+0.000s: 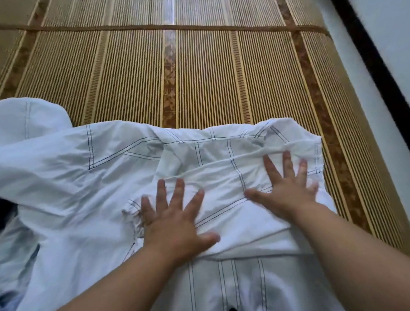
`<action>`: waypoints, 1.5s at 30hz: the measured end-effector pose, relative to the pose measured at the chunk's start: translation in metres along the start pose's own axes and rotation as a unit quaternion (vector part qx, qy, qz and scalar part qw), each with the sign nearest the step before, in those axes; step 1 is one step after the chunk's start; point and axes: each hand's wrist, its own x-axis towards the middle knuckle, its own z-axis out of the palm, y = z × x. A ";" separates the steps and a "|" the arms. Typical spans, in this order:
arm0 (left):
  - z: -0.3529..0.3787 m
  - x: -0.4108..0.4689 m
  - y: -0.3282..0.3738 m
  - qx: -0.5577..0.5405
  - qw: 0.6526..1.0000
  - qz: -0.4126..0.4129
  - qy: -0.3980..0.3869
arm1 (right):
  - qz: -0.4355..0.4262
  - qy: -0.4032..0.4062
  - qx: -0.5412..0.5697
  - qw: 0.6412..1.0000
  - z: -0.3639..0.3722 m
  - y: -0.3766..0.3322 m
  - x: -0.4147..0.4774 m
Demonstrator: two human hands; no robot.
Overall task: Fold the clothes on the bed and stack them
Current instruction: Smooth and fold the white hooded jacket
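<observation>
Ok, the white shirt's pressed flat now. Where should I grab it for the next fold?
Probably the loose sleeve at the far left: it bulges up off the bamboo mat, unfolded. Pinch its outer edge with the left hand, coming from the left, and draw it right across the white shirt. Keep the right hand flat on the folded side.

Two bare forearms, sleeveless, hands (172,222) without rings or watch.

Single head-worn view — wide-angle, aimed forward and steeply down from above the bed. Close range: both forearms enter from the bottom edge, white garment (107,188) fills the lower half, woven mat (204,76) the upper half. Straight lines bowed toward the edges — lens distortion.
</observation>
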 end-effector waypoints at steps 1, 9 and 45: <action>0.005 0.004 -0.005 0.004 1.000 -0.003 0.000 | 0.000 -0.020 0.016 1.000 -0.006 0.001 0.004; 0.014 0.012 -0.044 0.032 0.999 -0.004 0.001 | -0.049 -0.002 -0.007 0.999 0.050 0.008 -0.063; -0.103 -0.050 -0.233 -0.485 0.799 -0.248 0.255 | -0.351 -0.185 0.174 0.901 -0.080 -0.410 -0.041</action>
